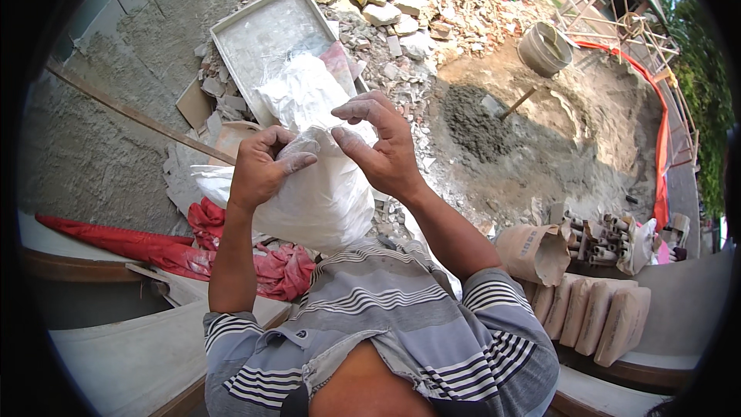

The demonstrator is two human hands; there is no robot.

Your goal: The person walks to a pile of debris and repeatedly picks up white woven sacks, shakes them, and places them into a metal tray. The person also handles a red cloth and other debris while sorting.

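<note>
A white woven sack (312,201) stands in front of me, its neck gathered and its crumpled top (302,91) flopping away from me. My left hand (266,166) is closed on the gathered neck from the left, with thumb and fingers pinching the white material. To the right of the neck, my right hand (382,147) is held close with its thumb and curved fingers apart; I see nothing between them. Pale dust coats the fingers of both hands.
Beyond the sack lie a shallow grey tray (270,31) and broken rubble (409,11). To the right are wet mortar (478,120) with a wooden-handled tool (517,104), and a bucket (545,49). Red cloth (282,270) lies at left; brown paper bags (594,313) stand at right.
</note>
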